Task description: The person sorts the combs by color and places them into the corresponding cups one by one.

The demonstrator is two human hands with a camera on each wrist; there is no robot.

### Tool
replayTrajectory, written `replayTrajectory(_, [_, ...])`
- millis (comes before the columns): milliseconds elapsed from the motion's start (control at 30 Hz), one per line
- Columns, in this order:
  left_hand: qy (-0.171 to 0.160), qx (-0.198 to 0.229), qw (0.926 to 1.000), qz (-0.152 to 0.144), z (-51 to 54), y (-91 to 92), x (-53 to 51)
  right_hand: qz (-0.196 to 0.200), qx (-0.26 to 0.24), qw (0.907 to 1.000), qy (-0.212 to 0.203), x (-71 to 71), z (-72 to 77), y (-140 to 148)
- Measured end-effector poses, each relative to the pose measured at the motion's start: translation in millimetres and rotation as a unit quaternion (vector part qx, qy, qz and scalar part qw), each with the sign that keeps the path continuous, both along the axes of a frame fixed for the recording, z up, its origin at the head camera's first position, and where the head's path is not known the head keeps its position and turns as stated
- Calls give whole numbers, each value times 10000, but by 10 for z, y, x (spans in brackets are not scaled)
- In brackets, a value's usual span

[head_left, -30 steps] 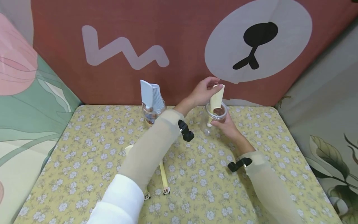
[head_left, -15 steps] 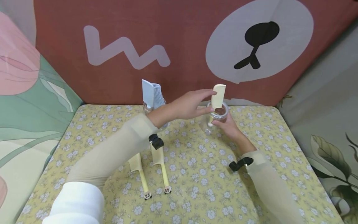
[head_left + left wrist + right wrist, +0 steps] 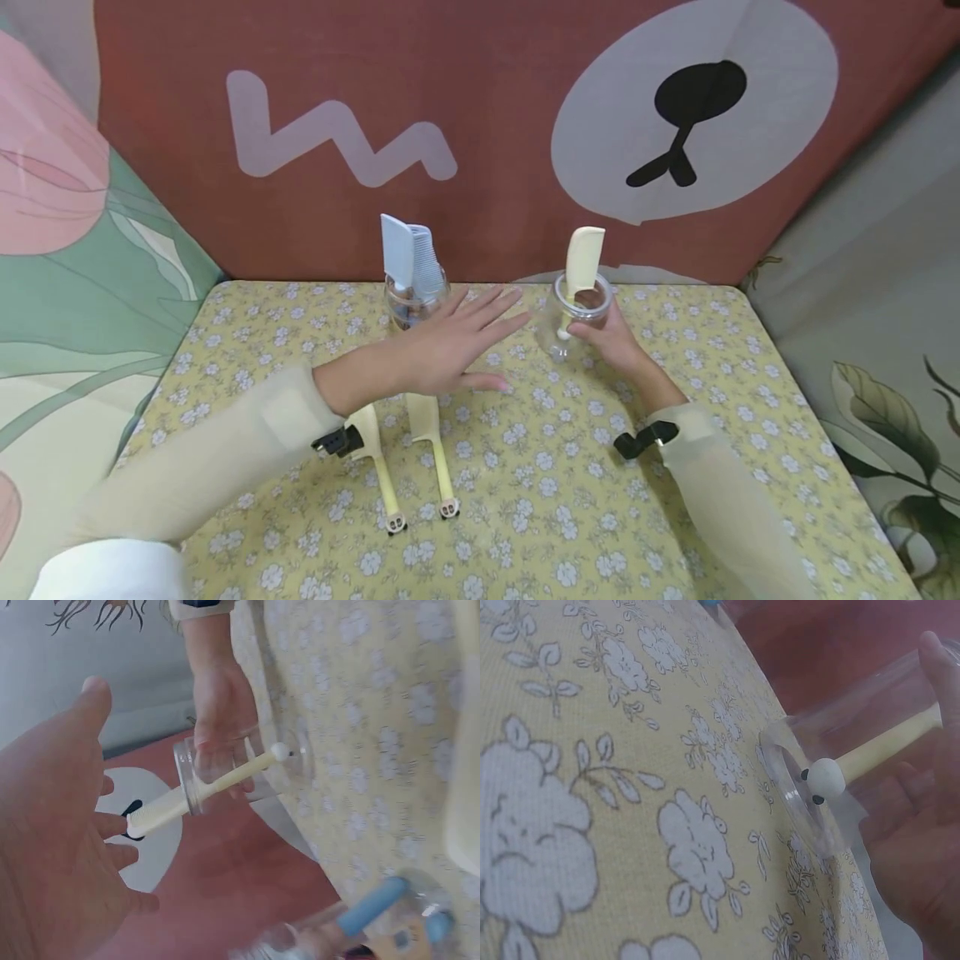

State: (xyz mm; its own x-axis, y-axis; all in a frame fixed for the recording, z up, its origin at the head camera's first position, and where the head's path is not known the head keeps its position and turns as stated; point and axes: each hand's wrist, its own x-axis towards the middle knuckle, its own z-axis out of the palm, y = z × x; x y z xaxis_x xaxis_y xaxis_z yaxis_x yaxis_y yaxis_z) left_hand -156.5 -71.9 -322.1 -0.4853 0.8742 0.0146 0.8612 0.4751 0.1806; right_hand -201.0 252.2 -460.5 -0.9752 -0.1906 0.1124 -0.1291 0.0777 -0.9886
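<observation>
My right hand [image 3: 617, 337] grips the side of a clear glass jar [image 3: 551, 329] at the back right. One cream comb [image 3: 585, 258] stands in that jar, its head above the rim; the right wrist view shows its handle's white end [image 3: 826, 778] near the jar's bottom. Spread and holding nothing, my left hand [image 3: 446, 346] is above the table, left of the jar. Just below it in the head view lie two cream combs, one [image 3: 442, 475] beside the other [image 3: 384, 479], their animal-face ends toward me.
At the back left, a second clear jar [image 3: 392, 307] holds blue combs [image 3: 397, 250], partly behind my left hand. A flowered cloth [image 3: 510, 517] covers the table. A red-brown printed backdrop [image 3: 495, 100] rises behind the table's back edge.
My left hand has let go of the comb standing in the right jar and moved left and toward me, its fingers spreading. My right hand and the jar have stayed in place.
</observation>
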Motion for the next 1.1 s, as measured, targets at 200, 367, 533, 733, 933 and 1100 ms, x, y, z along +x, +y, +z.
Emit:
replayTrajectory(200, [208,244,9995,-5,-211,-284,148,-129,132,9998,-49,14,2,-4])
replayTrajectory(367, [205,324,9991,187,-376,-513,269,-107,136,9998,-110,27,14,-8])
replayTrajectory(533, [94,350,9981,505,-527,-679,368,-154,271,9994,-167,29,26,-6])
replayTrajectory(733, [-276,476,9957,750,-747,-824,419,-201,273,9991,-254,13,28,1])
replayTrajectory(933, [-638,456,9901,1163,-958,-1058,428,-200,267,9991,-278,10,39,-11])
replayTrajectory(1100, [-1008,418,9803,1647,-1089,-1307,419,-235,287,9989,-303,21,39,-2])
